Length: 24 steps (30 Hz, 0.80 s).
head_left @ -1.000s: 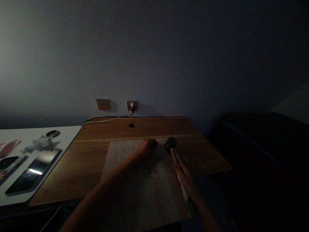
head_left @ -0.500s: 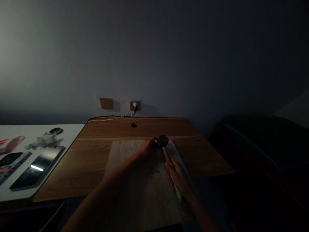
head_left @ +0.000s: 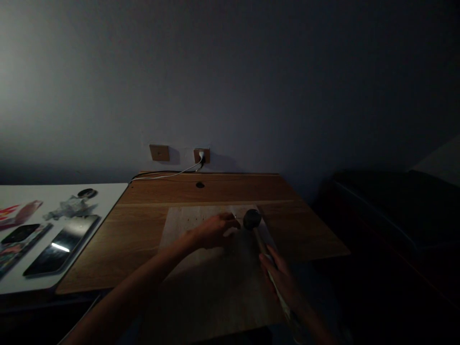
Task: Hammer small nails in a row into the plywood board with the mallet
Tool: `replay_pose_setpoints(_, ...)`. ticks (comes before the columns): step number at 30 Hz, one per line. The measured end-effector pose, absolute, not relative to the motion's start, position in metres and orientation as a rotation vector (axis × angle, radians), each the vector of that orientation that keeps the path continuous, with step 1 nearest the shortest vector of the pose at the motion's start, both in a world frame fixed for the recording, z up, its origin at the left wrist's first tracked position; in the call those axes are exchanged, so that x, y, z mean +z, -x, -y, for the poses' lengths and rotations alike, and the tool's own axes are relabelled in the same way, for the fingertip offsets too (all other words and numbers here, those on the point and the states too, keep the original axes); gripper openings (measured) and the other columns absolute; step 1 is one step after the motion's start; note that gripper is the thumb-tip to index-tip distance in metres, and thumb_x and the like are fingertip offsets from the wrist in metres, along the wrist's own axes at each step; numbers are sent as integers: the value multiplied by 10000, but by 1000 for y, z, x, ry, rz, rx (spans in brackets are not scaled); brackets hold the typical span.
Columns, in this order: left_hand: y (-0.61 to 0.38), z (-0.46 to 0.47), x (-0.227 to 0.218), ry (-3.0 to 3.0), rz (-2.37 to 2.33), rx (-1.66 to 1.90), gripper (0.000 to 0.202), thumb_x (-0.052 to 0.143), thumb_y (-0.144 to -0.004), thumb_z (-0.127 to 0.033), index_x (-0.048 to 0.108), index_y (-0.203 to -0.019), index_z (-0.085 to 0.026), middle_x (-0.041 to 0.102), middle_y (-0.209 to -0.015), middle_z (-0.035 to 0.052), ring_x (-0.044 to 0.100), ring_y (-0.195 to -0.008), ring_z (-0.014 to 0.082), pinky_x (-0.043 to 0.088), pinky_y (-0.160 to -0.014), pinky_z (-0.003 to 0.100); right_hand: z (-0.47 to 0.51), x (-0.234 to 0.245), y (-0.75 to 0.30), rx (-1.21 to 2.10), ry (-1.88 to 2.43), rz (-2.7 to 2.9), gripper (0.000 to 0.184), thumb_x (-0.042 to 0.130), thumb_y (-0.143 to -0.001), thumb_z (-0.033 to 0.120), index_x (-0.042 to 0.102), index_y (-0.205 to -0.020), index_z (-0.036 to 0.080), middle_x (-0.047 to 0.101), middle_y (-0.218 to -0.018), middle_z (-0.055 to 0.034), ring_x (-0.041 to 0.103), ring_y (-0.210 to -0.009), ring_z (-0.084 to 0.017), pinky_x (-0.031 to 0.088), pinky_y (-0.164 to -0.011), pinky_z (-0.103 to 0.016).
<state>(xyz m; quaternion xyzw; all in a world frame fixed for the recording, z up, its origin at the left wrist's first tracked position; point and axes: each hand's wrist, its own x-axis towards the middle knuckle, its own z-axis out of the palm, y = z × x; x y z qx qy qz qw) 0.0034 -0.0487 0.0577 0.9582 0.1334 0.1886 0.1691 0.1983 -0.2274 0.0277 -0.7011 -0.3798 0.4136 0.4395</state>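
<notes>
dim | left-lit wall (head_left: 201, 81) | glare on screen (head_left: 62, 246) | right side near-black

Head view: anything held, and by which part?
Right hand holds the mallet partway along its handle. Left hand: can't tell if anything's held.

A board (head_left: 223, 302) lies on a table (head_left: 305, 227), the left hand (head_left: 213, 231) over it and, to the right, a hammer (head_left: 252, 219) in the right hand (head_left: 282, 275). At left, a second table (head_left: 109, 199) bears a device (head_left: 63, 245); wall plates (head_left: 159, 153) lie behind.
</notes>
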Motion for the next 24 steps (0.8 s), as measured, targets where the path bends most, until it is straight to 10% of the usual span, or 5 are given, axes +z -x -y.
replay_pose_setpoints(18,-6,100,60,-3275,-242,205,78,627,-900,-172,666,-839,-200,690,-851,49,639,-805,207,438,-744,339,242,19,-204,1049,1790,885,719,599,-761,683,574,-1334,250,649,-738,-14,631,-613,-185,492,-522,-274)
replay_pose_setpoints(24,-5,97,59,-3254,-195,172,38,640,-883,-182,655,-850,-191,688,-868,53,646,-828,219,456,-752,338,241,25,-200,1100,1825,816,718,572,-767,655,545,-1348,234,567,-631,48,485,-418,-107,365,-374,-208)
